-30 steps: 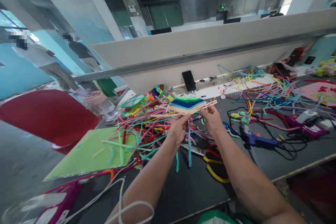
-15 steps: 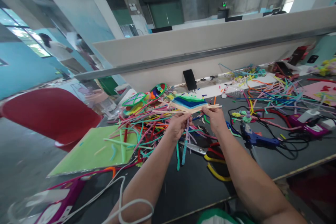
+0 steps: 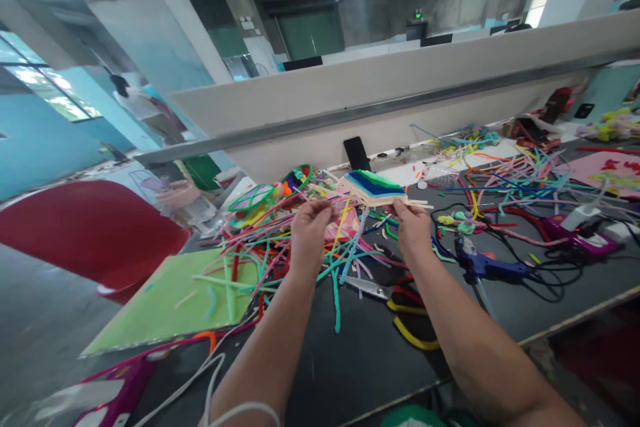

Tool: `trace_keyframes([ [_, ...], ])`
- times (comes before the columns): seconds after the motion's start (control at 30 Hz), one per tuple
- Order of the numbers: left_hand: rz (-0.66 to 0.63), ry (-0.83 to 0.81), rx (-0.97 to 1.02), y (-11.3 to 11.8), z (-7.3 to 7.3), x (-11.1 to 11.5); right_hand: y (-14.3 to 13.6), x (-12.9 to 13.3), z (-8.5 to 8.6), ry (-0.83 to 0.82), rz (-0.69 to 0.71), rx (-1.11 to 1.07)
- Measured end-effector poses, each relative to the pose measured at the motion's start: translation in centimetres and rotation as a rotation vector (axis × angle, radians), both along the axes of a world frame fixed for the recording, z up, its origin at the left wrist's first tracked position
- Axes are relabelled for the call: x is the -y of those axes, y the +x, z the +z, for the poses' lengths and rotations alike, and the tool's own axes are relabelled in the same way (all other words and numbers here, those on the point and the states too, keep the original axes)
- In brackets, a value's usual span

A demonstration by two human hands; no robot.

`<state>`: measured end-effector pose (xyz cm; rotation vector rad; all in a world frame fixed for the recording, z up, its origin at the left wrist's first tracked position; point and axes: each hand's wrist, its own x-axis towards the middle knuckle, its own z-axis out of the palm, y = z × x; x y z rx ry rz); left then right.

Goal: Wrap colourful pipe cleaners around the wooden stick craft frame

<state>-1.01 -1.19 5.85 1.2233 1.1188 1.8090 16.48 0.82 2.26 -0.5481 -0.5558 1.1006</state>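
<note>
My right hand [image 3: 414, 232] pinches the lower right edge of a craft piece made of pipe cleaners [image 3: 375, 188], with the thumb on top. Bands of green, dark blue, light blue and cream run across the piece, and cream ends stick out at its right. My left hand [image 3: 309, 233] is off to the left of it, thumb and fingers closed together; whether anything thin is between them I cannot make out. Beneath both hands lies a tangle of loose pipe cleaners [image 3: 280, 240]. Scissors [image 3: 373, 288] with red and yellow handles rest on the table below the piece.
A blue glue gun [image 3: 493, 265] with a black cord lies at right, near a purple power strip [image 3: 583, 240]. A phone [image 3: 357, 154] leans on the divider [image 3: 300, 127]. A green sheet [image 3: 170, 300], a white cable [image 3: 215, 360] and a red chair [image 3: 90, 233] are at left.
My left hand has let go of the craft piece and moved left, away from it. The piece, held in my right hand alone, has tilted and shifted slightly right.
</note>
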Motion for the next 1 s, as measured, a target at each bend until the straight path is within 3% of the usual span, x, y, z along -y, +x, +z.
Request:
trace_keyframes([
  [0.1,-0.072,-0.092,-0.374,1.3,0.4,1.2,-0.3,0.8,0.7,0.069,0.067,0.005],
  [0.2,-0.058,-0.08,-0.596,2.1,0.6,2.0,-0.5,1.4,1.2,0.114,0.114,0.033],
  [0.37,0.189,0.157,-0.847,2.2,2.5,3.9,-0.6,1.8,1.5,0.141,0.153,0.021],
  [0.43,0.306,0.244,-0.798,2.4,3.5,4.9,-0.6,1.7,1.5,0.15,0.16,-0.007],
  [0.5,0.323,0.251,-0.666,2.8,3.9,5.6,-0.6,1.7,1.5,0.141,0.153,-0.038],
  [0.57,0.211,0.139,-0.522,3.3,3.8,5.8,-0.5,1.6,1.6,0.123,0.141,-0.062],
  [0.7,-0.154,-0.261,-0.316,4.0,2.5,5.0,-0.5,1.8,1.8,0.125,0.118,-0.06],
  [0.77,-0.271,-0.339,-0.236,4.2,2.2,4.5,-0.8,2.1,1.7,0.14,0.124,-0.041],
  [0.87,-0.335,-0.366,-0.132,4.1,2.2,4.0,-1.5,2.4,1.4,0.18,0.172,0.011],
  [1.0,-0.323,-0.404,-0.053,3.9,2.1,3.7,-1.9,2.5,1.0,0.2,0.218,0.059],
])
